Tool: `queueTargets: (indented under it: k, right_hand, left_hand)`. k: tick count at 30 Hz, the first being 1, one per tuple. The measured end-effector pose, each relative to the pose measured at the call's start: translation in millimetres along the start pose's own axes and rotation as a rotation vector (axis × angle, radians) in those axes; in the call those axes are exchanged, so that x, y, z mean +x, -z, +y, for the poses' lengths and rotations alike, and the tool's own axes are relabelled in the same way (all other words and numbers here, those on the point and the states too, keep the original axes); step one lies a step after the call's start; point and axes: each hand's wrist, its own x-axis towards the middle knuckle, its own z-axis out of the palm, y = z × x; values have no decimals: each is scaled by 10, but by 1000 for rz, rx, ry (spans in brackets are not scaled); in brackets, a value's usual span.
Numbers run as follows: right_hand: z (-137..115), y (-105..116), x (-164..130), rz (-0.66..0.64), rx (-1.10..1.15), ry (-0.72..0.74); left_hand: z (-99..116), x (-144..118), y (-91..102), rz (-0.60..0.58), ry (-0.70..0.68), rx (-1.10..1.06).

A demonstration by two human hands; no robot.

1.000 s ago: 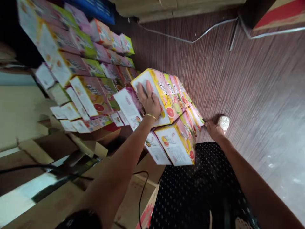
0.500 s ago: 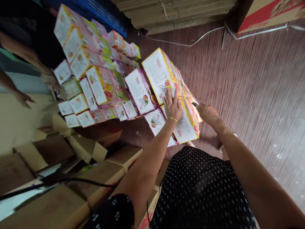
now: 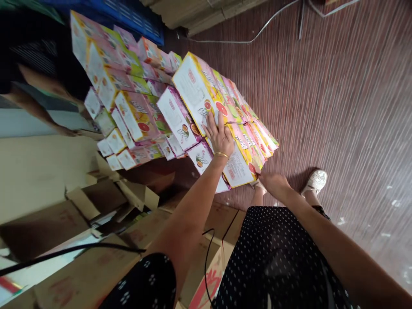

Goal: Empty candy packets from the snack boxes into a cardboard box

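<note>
Two hands on one box stack (image 3: 238, 128), left hand (image 3: 219, 136) spread flat, right hand (image 3: 273, 183) grip unclear.

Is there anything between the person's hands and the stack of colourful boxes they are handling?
Nothing visible. The left hand lies flat on the stack of boxes, and the right hand touches its lower corner.

Brown cardboard cartons (image 3: 48, 223) beside white cable (image 3: 264, 28)

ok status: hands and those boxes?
Left hand flat on top box. Right hand under stack's near corner. Neighbouring box stacks close alongside left.
</note>
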Motion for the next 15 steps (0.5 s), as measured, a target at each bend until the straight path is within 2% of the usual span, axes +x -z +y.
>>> queueTargets:
  k: [2, 4, 6, 8, 10, 12, 14, 15]
  right_hand:
    - [220, -144, -183, -3, 57, -84]
    - [371, 4, -48, 123, 61, -167]
    - [384, 350, 399, 280, 17, -183]
    - [270, 670, 961, 295, -7, -94]
    - [126, 759, 1357, 285, 1, -23]
    - [78, 557, 1399, 253, 18, 1]
    - [197, 182, 1115, 143, 34, -12]
    - [312, -3, 918, 45, 50, -35]
  left_hand:
    - [15, 17, 2, -6, 8, -8]
    - [21, 38, -12, 5, 12, -5]
    - [3, 51, -38, 28, -1, 27]
    - [-39, 51, -66, 56, -26, 74]
    - [-85, 42, -85, 79, -48, 111]
    - [-111, 32, -91, 99, -56, 125]
    - [-104, 27, -85, 101, -54, 121]
    - [-89, 28, -81, 95, -48, 114]
